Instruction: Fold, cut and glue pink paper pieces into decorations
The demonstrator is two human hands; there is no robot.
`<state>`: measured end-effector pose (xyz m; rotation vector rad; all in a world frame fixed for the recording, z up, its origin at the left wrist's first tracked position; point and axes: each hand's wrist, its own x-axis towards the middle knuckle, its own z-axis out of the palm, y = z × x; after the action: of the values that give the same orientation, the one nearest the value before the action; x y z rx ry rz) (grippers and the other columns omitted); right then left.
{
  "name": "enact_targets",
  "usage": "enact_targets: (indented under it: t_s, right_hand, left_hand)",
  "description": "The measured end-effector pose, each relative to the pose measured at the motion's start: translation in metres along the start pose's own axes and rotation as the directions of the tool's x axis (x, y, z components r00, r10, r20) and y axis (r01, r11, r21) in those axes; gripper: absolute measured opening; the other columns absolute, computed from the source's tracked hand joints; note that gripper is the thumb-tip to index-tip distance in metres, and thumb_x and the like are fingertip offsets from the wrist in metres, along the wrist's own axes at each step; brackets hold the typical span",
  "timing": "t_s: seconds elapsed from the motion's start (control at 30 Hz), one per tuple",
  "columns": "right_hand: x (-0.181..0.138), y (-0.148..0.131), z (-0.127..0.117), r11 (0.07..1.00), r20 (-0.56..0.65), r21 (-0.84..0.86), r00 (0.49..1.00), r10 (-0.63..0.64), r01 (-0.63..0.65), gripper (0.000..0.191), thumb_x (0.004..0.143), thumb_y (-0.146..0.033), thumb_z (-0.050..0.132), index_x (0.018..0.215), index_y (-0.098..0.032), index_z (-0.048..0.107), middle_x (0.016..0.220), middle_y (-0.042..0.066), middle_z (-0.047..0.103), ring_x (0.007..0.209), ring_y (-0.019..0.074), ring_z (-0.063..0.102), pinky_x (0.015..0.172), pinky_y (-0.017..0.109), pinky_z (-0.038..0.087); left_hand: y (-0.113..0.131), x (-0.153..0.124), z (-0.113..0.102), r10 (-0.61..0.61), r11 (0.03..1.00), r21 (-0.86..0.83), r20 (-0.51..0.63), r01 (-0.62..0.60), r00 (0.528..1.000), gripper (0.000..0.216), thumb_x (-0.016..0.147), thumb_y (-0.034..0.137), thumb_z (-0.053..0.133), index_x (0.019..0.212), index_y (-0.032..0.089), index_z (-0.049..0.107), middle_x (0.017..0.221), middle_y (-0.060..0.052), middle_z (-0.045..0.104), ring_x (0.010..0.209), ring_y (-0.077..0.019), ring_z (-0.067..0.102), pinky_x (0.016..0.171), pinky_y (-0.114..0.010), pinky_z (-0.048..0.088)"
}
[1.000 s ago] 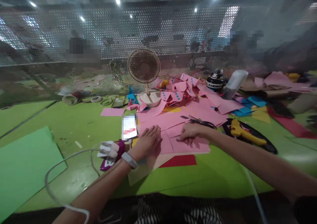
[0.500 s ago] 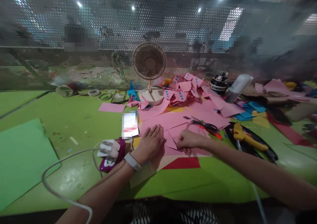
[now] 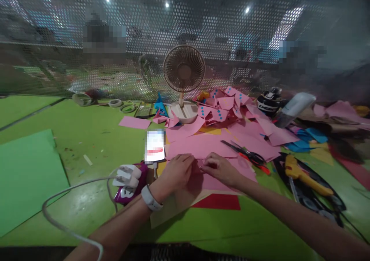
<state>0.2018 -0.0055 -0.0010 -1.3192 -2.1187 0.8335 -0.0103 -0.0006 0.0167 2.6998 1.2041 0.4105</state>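
Bare table [image 3: 222,230] between the forearms [image 3: 289,213] leaves a way through at bottom centre. Cable [image 3: 44,205] and plugs [image 3: 127,176] block lower left; scissors [image 3: 254,159] and glue gun [image 3: 306,178] obstruct the right, the fan [image 3: 184,70] upper centre.

Both bare forearms reach across the near edge of the table [image 3: 98,138] and converge toward its middle. The left forearm [image 3: 124,222] slants in from the near left, the right forearm [image 3: 289,214] from the near right corner side. The left hand [image 3: 178,170] lies low, back upward, its fingers close together, slightly bent and angled toward the far right. The right hand [image 3: 220,168] faces it, wrist low, knuckles raised, thumb and forefinger bent toward the left edge. The fingertips of the two hands are near each other, a narrow gap between. Whether either grips cannot be told.
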Motion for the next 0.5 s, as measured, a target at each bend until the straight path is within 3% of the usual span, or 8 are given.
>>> enact_targets:
  t_s: [0.07, 0.13, 0.2, 0.27, 0.4, 0.5]
  right_hand:
    - [0.001, 0.001, 0.001, 1.0, -0.004, 0.0, 1.0, 0.015, -0.015, 0.024, 0.087, -0.036, 0.054, 0.071, -0.02, 0.06, 0.082, 0.001, 0.054, 0.074, 0.0134, 0.055, 0.068, 0.026, 0.044]
    - [0.0, 0.001, 0.002, 1.0, -0.029, 0.001, 0.999, 0.025, -0.025, 0.019, 0.087, -0.033, 0.053, 0.075, -0.02, 0.06, 0.084, 0.001, 0.055, 0.075, 0.0139, 0.055, 0.068, 0.027, 0.044]
    - [0.0, 0.001, 0.003, 0.999, -0.055, 0.005, 0.998, 0.033, -0.033, 0.012, 0.086, -0.03, 0.055, 0.079, -0.021, 0.06, 0.086, 0.001, 0.055, 0.077, 0.014, 0.056, 0.07, 0.027, 0.045]
    - [-0.001, 0.0, 0.004, 0.999, -0.06, 0.018, 0.997, 0.044, -0.043, 0.008, 0.083, -0.029, 0.058, 0.082, -0.021, 0.061, 0.089, 0.001, 0.056, 0.079, 0.0139, 0.057, 0.072, 0.027, 0.046]
    - [-0.002, 0.001, 0.004, 0.997, -0.055, 0.054, 0.996, 0.066, -0.063, 0.011, 0.082, -0.031, 0.06, 0.085, -0.021, 0.06, 0.092, 0.002, 0.057, 0.079, 0.0132, 0.059, 0.072, 0.027, 0.047]
    - [-0.002, 0.002, 0.002, 0.995, -0.073, 0.075, 0.994, 0.076, -0.07, 0.009, 0.084, -0.027, 0.056, 0.089, -0.021, 0.061, 0.094, 0.002, 0.059, 0.079, 0.0128, 0.059, 0.072, 0.027, 0.047]
  left_hand:
    - [0.008, -0.001, -0.009, -0.076, 0.997, -0.008, -0.053, 0.076, 0.996, 0.024, 0.093, 0.021, 0.039, 0.106, 0.015, 0.058, 0.107, -0.01, 0.063, 0.1, -0.0214, 0.057, 0.086, -0.036, 0.046]
    - [0.016, -0.004, -0.014, -0.037, 0.999, 0.029, -0.073, 0.039, 0.997, 0.024, 0.094, 0.025, 0.039, 0.101, 0.017, 0.06, 0.104, -0.008, 0.065, 0.097, -0.0218, 0.058, 0.086, -0.039, 0.046]
    - [0.024, -0.008, -0.013, 0.09, 0.995, 0.053, -0.037, -0.088, 0.995, 0.028, 0.094, 0.024, 0.038, 0.116, 0.019, 0.056, 0.12, -0.007, 0.06, 0.109, -0.0212, 0.054, 0.094, -0.039, 0.042]
    - [0.029, -0.013, -0.005, 0.156, 0.981, 0.108, 0.026, -0.158, 0.987, 0.038, 0.091, 0.028, 0.044, 0.125, 0.013, 0.051, 0.132, -0.012, 0.052, 0.12, -0.0246, 0.048, 0.101, -0.04, 0.038]
    - [0.031, -0.02, 0.014, 0.07, 0.969, 0.226, 0.147, -0.102, 0.987, 0.044, 0.093, 0.027, 0.04, 0.131, 0.006, 0.046, 0.136, -0.016, 0.048, 0.125, -0.0276, 0.044, 0.103, -0.043, 0.036]
    - [0.032, -0.021, 0.019, 0.047, 0.964, 0.252, 0.158, -0.087, 0.986, 0.046, 0.095, 0.032, 0.036, 0.132, 0.007, 0.046, 0.137, -0.016, 0.047, 0.126, -0.0279, 0.044, 0.103, -0.045, 0.035]
